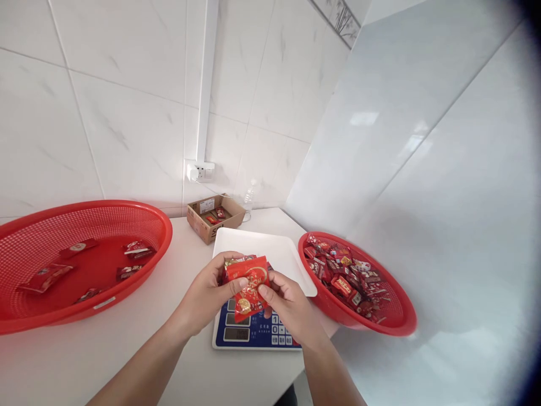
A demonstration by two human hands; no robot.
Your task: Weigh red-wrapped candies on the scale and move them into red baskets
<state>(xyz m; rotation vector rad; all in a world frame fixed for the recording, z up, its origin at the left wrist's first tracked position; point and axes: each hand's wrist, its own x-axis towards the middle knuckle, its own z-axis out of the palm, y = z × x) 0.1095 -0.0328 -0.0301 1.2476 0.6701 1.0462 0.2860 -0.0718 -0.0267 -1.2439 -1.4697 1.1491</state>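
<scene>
Between both hands, above a digital scale (262,242), is a small bunch of wrapped snack packets, with a red and gold packet (250,285) on top facing me. My left hand (216,293) grips the bunch from the left, thumb pressed on the red packet's front. From the right, my right hand (285,299) pinches the same packet, its thumb on the front and its fingers curled behind. Other packets peek out behind the red one, mostly hidden. The hands and packets cover part of the scale's blue keypad and display panel.
A red basket (167,225) at left holds several packets. Another red basket (406,299) at right is heaped with small red packets. An open cardboard box (203,228) with a few packets stands behind the scale, near a clear plastic bottle (249,197) and a wall socket (203,171).
</scene>
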